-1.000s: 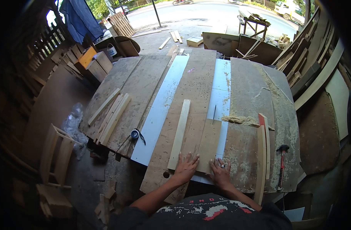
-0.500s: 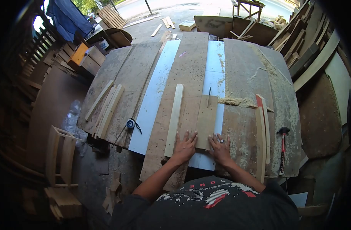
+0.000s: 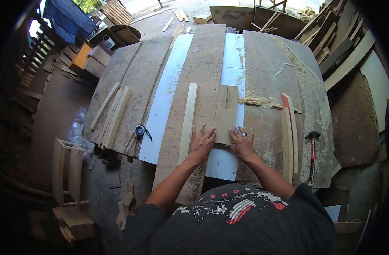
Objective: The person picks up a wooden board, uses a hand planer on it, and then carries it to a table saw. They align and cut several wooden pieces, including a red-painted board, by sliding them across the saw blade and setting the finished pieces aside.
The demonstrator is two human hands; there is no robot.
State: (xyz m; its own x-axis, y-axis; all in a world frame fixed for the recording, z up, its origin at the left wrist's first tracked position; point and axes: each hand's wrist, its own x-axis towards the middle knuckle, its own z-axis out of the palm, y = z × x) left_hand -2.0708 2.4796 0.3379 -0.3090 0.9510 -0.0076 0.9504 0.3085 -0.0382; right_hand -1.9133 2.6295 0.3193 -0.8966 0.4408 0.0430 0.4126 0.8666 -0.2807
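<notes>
A short flat board (image 3: 225, 112) lies on the long, hole-marked plank (image 3: 207, 55) and partly over a white-blue strip. My left hand (image 3: 201, 143) rests with spread fingers at the board's lower left edge. Against its lower right edge lies my right hand (image 3: 242, 144), fingers apart, with a ring on one finger. Left of the board, a narrow light wood strip (image 3: 188, 123) runs lengthwise, its middle near my left fingertips. A dark pencil-like line shows on the board's upper part.
A tape measure (image 3: 139, 130) and several wood strips (image 3: 118, 117) lie at left. At right are two long strips (image 3: 287, 140), a hammer (image 3: 313, 157) and sawdust (image 3: 262, 101). A small wooden frame (image 3: 68, 170) stands at lower left.
Both hands and the short board appear higher in the view, and the board has slid up along the plank. The dark thin item above the board no longer sticks out past its top edge.
</notes>
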